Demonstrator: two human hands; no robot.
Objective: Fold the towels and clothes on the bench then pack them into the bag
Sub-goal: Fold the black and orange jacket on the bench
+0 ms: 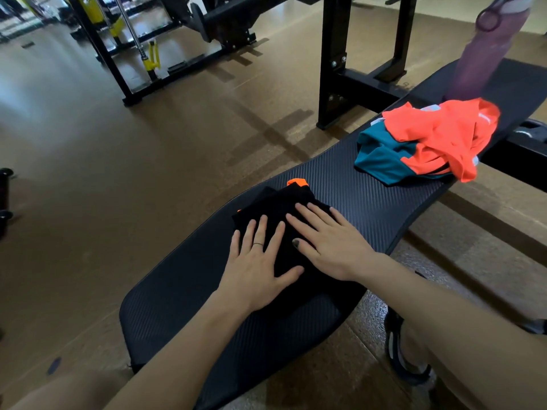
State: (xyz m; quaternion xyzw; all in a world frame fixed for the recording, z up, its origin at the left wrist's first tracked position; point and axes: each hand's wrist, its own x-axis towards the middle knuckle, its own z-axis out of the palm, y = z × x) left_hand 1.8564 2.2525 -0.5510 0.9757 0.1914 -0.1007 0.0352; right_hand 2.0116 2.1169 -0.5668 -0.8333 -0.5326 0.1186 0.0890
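A folded black garment [278, 208] with orange trim lies on the near half of the black padded bench [355, 190]. My left hand [257, 267] rests flat on it, fingers spread, a ring on one finger. Beside it, my right hand [328, 241] also lies flat on the cloth, palm down. Neither hand grips anything. Farther along the bench sits a crumpled pile of orange and teal clothes [426, 140]. A purple bag [491, 48] stands at the bench's far end, its top cut off by the frame.
A black steel rack [334, 69] stands just behind the bench. More gym machines with yellow parts [148, 54] fill the far left. Brown floor [118, 158] spreads to the left. A black shoe [405, 362] is on the floor at the right of the bench.
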